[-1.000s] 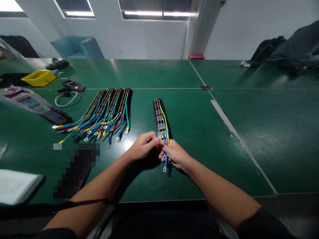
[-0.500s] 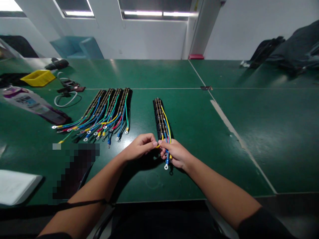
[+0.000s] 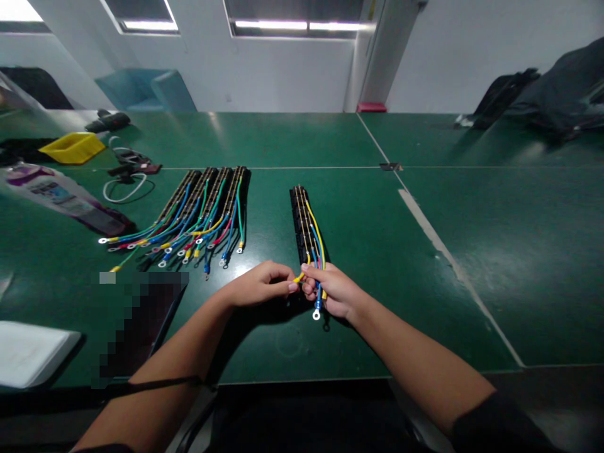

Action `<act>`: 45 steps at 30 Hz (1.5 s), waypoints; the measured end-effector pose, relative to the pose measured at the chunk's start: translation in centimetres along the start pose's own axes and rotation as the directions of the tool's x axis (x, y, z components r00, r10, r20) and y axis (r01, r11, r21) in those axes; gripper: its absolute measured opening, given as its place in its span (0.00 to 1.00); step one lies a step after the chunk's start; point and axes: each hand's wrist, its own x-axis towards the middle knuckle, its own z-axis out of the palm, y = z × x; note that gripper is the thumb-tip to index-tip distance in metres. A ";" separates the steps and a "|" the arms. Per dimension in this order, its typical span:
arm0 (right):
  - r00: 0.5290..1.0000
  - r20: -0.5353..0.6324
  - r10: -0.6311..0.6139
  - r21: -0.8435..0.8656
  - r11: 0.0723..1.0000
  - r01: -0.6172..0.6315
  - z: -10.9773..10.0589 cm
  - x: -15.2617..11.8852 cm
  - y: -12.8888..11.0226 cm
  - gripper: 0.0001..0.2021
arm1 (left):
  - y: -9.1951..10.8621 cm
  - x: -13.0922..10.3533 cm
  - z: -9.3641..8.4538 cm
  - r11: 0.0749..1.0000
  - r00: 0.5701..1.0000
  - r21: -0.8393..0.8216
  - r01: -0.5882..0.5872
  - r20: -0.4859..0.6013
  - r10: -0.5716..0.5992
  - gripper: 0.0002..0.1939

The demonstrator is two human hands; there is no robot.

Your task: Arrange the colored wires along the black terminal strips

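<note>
Strip (image 3: 300, 217) sits on the table (image 3: 368, 251), straight ahead of the hands. Long axis points away from the person, far end leaning slightly left. Near end is right at the hands, partly covered by the right thumb, so can't tell if that end is lifted.

Right hand (image 3: 335, 289) is nearer: at the strip's near end, right side, fist clamped around the wire bundle. Left hand (image 3: 262, 283) is off the strip's near-left corner, thumb and index pinched on the tip of the short yellow wire (image 3: 300, 278), which bends out left from the strip. Hands apart from each other by a narrow gap at the fingertips; that wire spans it.

Strip looks: long, narrow, black, brass-coloured bars running lengthwise, crosspieces splitting it into cells. Long yellow wire (image 3: 318, 229) joins near the far end and curves down the right side; blue wire (image 3: 316, 242) inside it, plus a sliver of red. One ring lug (image 3: 316, 314), blue-sleeved, pokes out below the right fist. Other ends mostly hidden in the grip.

Left of the strip: four wired modules (image 3: 234, 195) side by side, lugs fanned toward the person. Yellow bin (image 3: 73, 151) is far left of it.
</note>
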 end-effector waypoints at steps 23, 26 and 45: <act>0.999 -0.047 0.011 0.040 0.999 -0.009 0.3 -0.3 -0.2 0.13 | -0.6 0.2 0.5 0.977 0.996 0.201 -0.068 -0.047 0.079 0.18; 1.000 -0.014 0.016 0.064 0.998 -0.016 0.0 -0.1 -0.1 0.14 | -0.9 0.3 0.5 0.960 0.996 0.276 -0.051 -0.054 0.069 0.18; 0.999 -0.005 0.045 0.035 0.998 -0.045 0.0 0.0 -0.3 0.13 | -0.9 0.2 0.6 0.973 0.993 0.222 -0.070 -0.082 0.090 0.20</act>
